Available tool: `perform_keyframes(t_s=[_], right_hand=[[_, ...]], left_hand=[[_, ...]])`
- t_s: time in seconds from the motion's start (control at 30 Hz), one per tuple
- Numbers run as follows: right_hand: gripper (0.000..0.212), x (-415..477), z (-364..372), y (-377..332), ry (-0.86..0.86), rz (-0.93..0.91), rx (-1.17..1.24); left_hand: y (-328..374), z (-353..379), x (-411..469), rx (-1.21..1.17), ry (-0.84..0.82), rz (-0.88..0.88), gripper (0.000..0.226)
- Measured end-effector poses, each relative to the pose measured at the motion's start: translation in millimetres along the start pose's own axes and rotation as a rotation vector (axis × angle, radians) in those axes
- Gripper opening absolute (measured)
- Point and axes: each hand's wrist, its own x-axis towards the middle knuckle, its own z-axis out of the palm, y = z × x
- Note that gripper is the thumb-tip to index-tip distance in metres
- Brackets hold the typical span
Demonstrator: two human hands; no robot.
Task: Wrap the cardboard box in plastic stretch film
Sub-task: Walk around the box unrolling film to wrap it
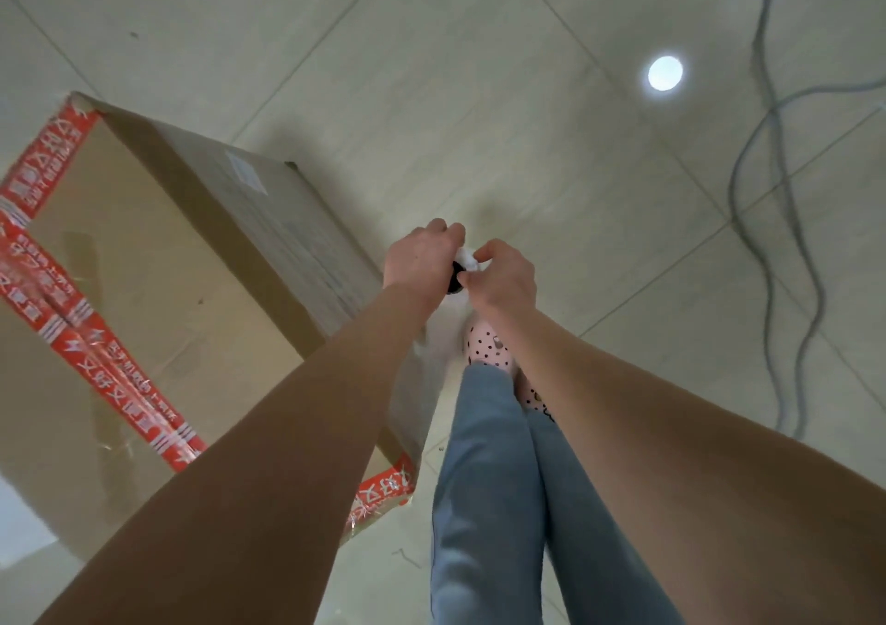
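Clutching film [467, 258] — left hand [422, 255] and right hand [506, 281] (beside box [144, 250]).

The cardboard box [158, 288] walls off the left side. Right of the box the tiled floor [479, 97] lies open, with legs [484, 456] just beside it and a cable [771, 109] well apart.

I have both bare forearms stretched out and down, wrists close together. My left hand [422, 255] is curled, knuckles up, over a small white-and-black object [464, 264]; my right hand [506, 276] pinches that object from the other side with thumb and forefinger. The two hands nearly touch.
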Motion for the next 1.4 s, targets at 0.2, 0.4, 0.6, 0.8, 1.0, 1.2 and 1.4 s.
perform_keyframes(t_s=[0.2,0.4,0.6,0.8,1.0,1.2,1.4], right_hand=[[0.031,14,-6,-12,-0.056,0.0,0.067],[0.072,21,-2,-37,-0.151,0.092,0.115],[0.027,34,25,-70,-0.001,0.072,0.254],[0.027,34,36,-83,0.046,0.11,0.213],[0.027,35,36,-86,0.021,0.125,0.195],[0.018,37,23,-95,-0.088,0.105,0.142],[0.033,54,11,-121,-0.133,0.064,0.04]], left_hand=[[-17,-16,18,-0.107,-0.056,-0.129,0.02],[-39,-21,25,-0.493,-0.007,-0.5,0.019],[-61,-30,32,-0.833,-0.07,-0.727,0.026],[-75,-43,41,-0.382,-0.029,-0.303,0.044],[-72,-57,56,-0.085,-0.181,-0.025,0.051],[-66,-68,75,0.039,-0.277,-0.084,0.043],[-79,-75,80,-0.296,-0.193,-0.43,0.014]])
